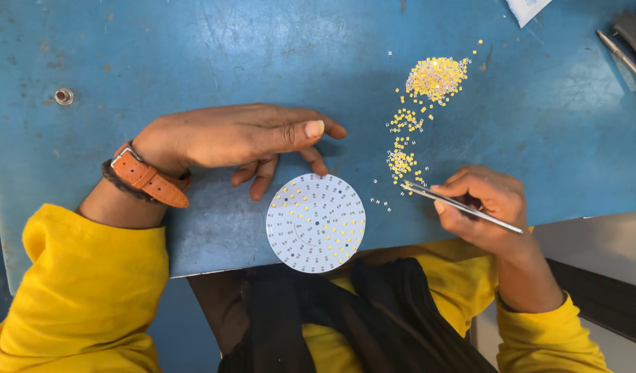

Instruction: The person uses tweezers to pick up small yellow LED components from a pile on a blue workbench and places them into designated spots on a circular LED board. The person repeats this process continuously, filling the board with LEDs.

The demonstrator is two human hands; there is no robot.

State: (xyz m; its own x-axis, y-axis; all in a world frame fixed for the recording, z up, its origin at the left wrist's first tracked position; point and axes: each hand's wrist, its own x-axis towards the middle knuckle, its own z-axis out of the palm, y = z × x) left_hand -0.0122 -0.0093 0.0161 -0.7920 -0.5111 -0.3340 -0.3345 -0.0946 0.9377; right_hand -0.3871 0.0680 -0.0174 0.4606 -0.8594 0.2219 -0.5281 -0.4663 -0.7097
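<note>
My left hand [242, 138] lies flat and open on the blue table [124, 62], left of the middle of the frame, fingers stretched toward the right and holding nothing; two fingertips curl down and come just above the upper edge of the round white board [316, 222], close to it, though I cannot tell whether they touch it. The board lies flat at the lower middle of the frame, near the table's front edge, with small yellow chips set in rings on its right half and bare pads on its left. My right hand [482, 207] is at the right of the middle, closed around a pair of slim metal tweezers [463, 205], pinched between thumb and fingers. The tweezers point left and slightly up, their tip reaching the lower end of a trail of tiny yellow chips [403, 162]. That trail runs up to a denser heap of chips [437, 76] in the upper right of the frame. A few stray chips lie between the board and the tweezer tip. An orange watch strap [150, 181] wraps my left wrist, and my yellow sleeves [83, 290] fill the lower corners. A metal stud [64, 96] sits in the table at the upper left.
</note>
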